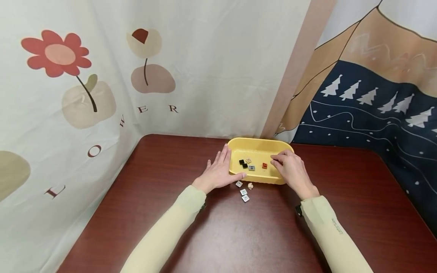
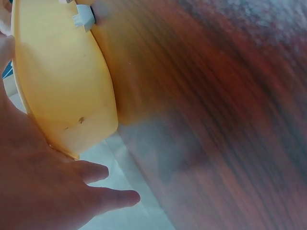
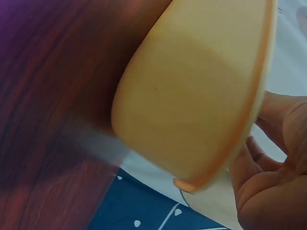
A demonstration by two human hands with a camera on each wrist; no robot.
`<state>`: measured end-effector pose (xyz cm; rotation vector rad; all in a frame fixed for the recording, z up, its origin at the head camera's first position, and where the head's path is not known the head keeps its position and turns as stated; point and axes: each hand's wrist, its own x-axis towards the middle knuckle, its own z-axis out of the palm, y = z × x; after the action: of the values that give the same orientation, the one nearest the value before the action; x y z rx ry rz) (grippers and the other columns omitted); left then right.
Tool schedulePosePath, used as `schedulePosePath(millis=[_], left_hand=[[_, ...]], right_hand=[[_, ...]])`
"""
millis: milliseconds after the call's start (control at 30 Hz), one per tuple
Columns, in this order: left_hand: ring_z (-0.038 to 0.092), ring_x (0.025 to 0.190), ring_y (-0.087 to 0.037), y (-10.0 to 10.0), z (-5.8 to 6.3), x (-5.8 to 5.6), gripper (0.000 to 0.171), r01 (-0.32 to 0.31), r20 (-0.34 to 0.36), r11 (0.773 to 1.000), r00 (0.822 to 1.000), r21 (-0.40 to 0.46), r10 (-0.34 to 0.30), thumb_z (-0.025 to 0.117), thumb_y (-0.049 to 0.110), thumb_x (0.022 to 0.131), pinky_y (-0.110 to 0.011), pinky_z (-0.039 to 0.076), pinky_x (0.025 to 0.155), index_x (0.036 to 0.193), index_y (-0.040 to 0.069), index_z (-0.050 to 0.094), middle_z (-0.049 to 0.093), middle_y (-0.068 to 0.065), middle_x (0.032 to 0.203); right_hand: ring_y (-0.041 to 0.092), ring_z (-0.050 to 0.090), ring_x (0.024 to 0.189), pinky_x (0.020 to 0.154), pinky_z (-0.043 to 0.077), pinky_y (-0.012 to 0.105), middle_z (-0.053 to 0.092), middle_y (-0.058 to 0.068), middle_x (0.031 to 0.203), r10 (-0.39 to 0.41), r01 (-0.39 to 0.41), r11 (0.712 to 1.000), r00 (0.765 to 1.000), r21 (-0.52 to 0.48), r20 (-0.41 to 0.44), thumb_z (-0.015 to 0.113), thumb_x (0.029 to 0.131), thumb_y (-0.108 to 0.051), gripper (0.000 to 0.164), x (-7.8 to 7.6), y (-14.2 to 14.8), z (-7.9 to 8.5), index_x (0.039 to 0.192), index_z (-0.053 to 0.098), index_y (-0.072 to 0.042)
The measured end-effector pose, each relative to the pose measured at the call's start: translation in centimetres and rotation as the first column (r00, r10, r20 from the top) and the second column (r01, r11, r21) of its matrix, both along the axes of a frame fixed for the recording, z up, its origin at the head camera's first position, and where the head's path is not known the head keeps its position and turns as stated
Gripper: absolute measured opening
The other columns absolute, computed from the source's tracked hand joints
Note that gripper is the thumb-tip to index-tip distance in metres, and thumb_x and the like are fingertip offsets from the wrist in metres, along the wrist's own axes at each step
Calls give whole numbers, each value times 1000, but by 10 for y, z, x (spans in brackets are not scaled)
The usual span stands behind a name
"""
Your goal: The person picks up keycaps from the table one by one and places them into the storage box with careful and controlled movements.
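A shallow yellow tray (image 1: 259,141) stands near the table's far edge. Inside it lie two black bricks (image 1: 244,166), a cream brick (image 1: 248,160), a grey brick (image 1: 251,168) and a red brick (image 1: 264,165). My left hand (image 1: 218,172) rests against the tray's left end, fingers straight and thumb stretched along the near rim. Over the tray's right end, my right hand (image 1: 291,170) has its fingers bent and the thumb close to the index finger. Whatever may be between those fingertips is hidden; in the right wrist view the tray wall covers part of them.
Several small white pieces (image 1: 243,192) and a cream piece (image 1: 250,186) lie on the reddish-brown table (image 1: 218,235) just in front of the tray. Behind the table hangs a printed cloth (image 1: 205,68), close to the tray's far side.
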<state>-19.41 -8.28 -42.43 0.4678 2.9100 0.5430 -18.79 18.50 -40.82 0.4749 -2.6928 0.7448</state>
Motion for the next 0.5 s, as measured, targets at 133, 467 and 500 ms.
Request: schedulePosePath(millis=[133,467,500], left_hand=[[7,146,-31,0,1,0,116,-2,-2,1000,1000,1,2,41,84,78,-64,15,108,156,8,0,-19,2,159],[6,147,-30,1,2,2,117,2,-10,1000,1000,-12,-2,39,86,77,-64,16,108,156,8,1,-18,0,160],[7,146,-31,1,2,2,117,2,-13,1000,1000,-14,-2,39,86,77,-64,16,108,156,8,1,-17,-1,160]], right_hand=[[30,61,90,79,50,47,65,14,99,-8,5,999,997,38,79,71,88,-11,21,-10,0,-2,107,75,-2],[28,59,91,82,49,47,68,14,102,-38,14,995,969,99,242,68,87,-7,20,-26,-2,-6,105,73,0],[28,59,89,81,49,47,68,13,101,-41,16,995,968,101,247,68,87,-8,20,-28,-3,-6,104,73,0]])
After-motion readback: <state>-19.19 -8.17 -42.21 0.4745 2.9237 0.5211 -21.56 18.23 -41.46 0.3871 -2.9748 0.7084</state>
